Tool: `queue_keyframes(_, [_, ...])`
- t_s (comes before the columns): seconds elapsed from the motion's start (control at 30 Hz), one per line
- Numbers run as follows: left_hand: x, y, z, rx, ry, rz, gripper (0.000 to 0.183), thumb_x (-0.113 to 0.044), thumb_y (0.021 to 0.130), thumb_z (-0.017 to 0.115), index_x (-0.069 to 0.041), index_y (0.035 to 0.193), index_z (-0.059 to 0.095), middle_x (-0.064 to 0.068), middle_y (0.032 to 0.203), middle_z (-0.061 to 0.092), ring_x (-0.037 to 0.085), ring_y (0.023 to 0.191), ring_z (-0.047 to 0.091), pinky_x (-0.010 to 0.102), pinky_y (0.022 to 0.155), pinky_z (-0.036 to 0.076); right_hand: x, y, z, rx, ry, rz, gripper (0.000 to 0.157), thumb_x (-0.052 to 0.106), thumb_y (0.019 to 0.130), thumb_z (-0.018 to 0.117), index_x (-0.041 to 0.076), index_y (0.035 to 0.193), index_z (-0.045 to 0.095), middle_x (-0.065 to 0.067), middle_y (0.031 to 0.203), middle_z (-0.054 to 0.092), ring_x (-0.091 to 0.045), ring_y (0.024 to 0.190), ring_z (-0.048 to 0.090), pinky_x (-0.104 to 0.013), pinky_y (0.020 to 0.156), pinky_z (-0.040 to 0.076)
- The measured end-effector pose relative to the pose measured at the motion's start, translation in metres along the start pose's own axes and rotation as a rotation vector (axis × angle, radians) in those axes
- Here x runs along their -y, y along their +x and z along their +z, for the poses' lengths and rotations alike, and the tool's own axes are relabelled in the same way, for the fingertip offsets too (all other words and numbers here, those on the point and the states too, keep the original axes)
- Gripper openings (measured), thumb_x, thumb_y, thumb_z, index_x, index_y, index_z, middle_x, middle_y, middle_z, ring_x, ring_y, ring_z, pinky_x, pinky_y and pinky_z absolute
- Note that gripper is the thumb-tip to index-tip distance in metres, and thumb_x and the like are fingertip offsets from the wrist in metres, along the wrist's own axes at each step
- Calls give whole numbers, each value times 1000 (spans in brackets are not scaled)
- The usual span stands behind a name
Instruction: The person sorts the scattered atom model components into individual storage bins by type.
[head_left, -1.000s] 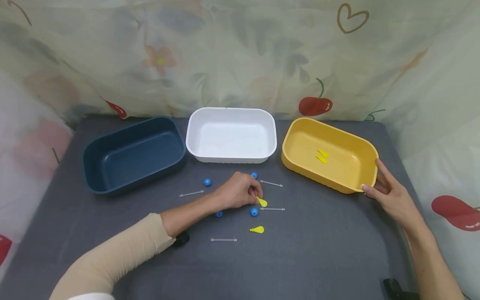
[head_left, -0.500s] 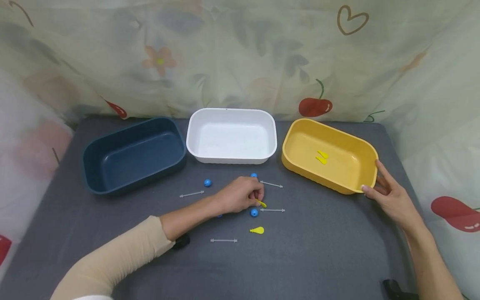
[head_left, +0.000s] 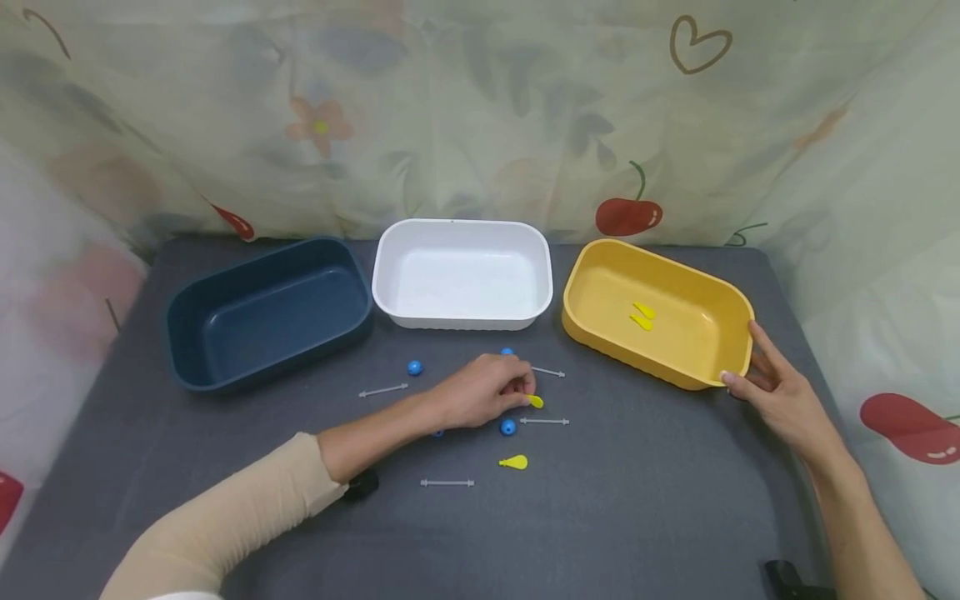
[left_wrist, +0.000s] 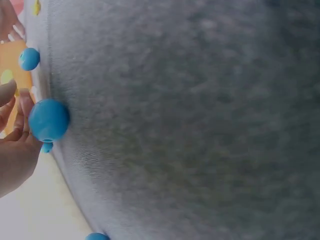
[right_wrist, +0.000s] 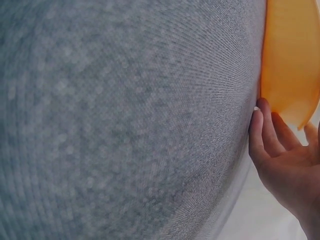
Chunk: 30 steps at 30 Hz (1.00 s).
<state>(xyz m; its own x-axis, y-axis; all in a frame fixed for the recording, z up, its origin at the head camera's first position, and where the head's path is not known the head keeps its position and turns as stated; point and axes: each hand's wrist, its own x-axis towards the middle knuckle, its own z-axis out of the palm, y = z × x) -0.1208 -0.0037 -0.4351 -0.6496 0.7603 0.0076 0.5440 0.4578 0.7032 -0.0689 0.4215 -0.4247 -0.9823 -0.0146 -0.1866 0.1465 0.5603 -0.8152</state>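
My left hand [head_left: 483, 390] pinches a small yellow teardrop-shaped piece [head_left: 536, 402] between thumb and fingertips, just over the table; its narrow end is hidden by the fingers. Around that hand lie blue beads [head_left: 507, 427] and thin clear rods with flanged ends [head_left: 545, 422]. Another yellow teardrop piece [head_left: 513, 462] lies nearer the front. On the right, my right hand [head_left: 783, 404] holds the near right corner of the yellow bin [head_left: 660, 371], thumb at the front rim and fingers along the side. Two yellow pieces [head_left: 642, 322] lie inside that bin. In the left wrist view, a blue bead [left_wrist: 49, 120] is close to the fingers.
A white bin [head_left: 462, 321] stands at the back middle and a dark blue bin [head_left: 270, 371] at the back left. A patterned cloth [head_left: 465, 108] hangs behind the grey table [head_left: 600, 517]. One more rod [head_left: 447, 483] lies in front.
My left hand has shifted slightly right and lifted the pinched yellow piece, whose wide end now points right. The right hand stays at the yellow bin.
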Motion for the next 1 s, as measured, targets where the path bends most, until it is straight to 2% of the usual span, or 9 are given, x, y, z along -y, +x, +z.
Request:
queue_keyframes(0.13, [-5,1,-4,-12,-61,-5,5,-18,96,68,-17,95,64,-8,86,66,4,77,58,20,71,49,0,0,1,1,2,-15,88,24,99,64,35,159,1,-33,156,21,19,100,53,-7,78,48])
queue_keyframes(0.27, [-11,4,-12,-26,-134,21,4,-17,95,69,-16,98,66,-1,86,70,3,73,60,20,70,51,-1,1,1,2,4,-18,87,23,99,63,37,158,1,-33,156,21,19,100,53,-7,78,48])
queue_keyframes(0.5, [-23,19,-25,-41,-218,66,8,-17,94,70,-13,101,70,3,83,72,12,70,64,23,63,51,-1,2,2,0,0,-8,87,23,99,62,37,158,-1,-32,157,20,19,101,51,-6,78,48])
queue_keyframes(0.8, [-33,38,-34,-71,-303,22,4,-19,91,74,-15,92,74,-4,70,66,18,63,64,24,59,51,0,2,2,8,-11,-8,87,24,100,62,37,158,0,-32,156,22,20,103,50,-7,78,49])
queue_keyframes(1.0, [-37,47,-40,-58,-358,2,5,-18,88,77,-15,88,73,-3,68,67,15,61,64,24,54,49,2,1,1,0,-13,-8,86,23,100,62,37,158,0,-32,156,22,20,102,50,-8,77,49])
